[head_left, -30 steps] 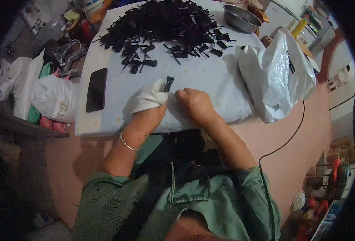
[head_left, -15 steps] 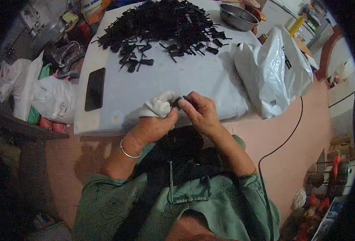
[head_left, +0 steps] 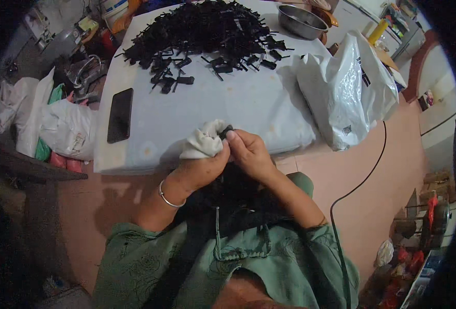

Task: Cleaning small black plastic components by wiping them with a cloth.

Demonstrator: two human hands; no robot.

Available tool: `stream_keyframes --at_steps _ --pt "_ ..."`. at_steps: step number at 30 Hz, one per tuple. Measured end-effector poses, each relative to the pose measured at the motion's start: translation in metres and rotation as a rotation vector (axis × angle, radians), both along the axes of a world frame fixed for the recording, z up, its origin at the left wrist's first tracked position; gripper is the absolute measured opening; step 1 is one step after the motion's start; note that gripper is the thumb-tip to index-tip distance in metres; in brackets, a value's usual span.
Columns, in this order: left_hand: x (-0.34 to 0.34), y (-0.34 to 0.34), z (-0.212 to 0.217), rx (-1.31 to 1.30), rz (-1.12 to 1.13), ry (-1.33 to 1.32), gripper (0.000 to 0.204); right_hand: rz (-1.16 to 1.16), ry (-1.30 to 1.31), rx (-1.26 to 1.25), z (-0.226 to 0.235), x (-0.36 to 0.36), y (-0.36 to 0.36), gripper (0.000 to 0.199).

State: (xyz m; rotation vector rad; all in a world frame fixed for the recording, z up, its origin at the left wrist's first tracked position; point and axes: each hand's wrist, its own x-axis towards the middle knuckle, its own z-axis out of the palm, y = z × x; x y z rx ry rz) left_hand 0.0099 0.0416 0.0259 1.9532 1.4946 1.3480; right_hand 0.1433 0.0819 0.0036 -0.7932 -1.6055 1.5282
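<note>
At the table's near edge my two hands meet. My left hand, its fingers under a white cloth, is closed on a small black plastic part. The fingers of my right hand pinch the same part from the other side. Its exact shape is mostly hidden by the fingers. A large heap of similar black plastic parts with thin stems covers the far end of the table, and several loose ones lie along its near side.
A dark smartphone lies at the left of the pale-covered table. At the right stands a white plastic bag, with a metal bowl behind it. A black cable hangs at the right. White sacks are on the left.
The black part has turned between my fingers, and my right hand has shifted slightly down and closer to my left. The cloth shows more fully; the view has moved slightly.
</note>
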Motion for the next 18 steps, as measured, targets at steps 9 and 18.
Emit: stream_keyframes --at_steps 9,18 --pt "-0.011 0.006 0.003 -0.340 -0.099 -0.517 0.028 -0.021 -0.265 0.365 0.014 0.027 0.005 0.010" --pt "-0.003 -0.005 0.013 -0.481 -0.338 -0.464 0.028 0.014 -0.161 0.240 0.023 0.024 0.005 0.014"
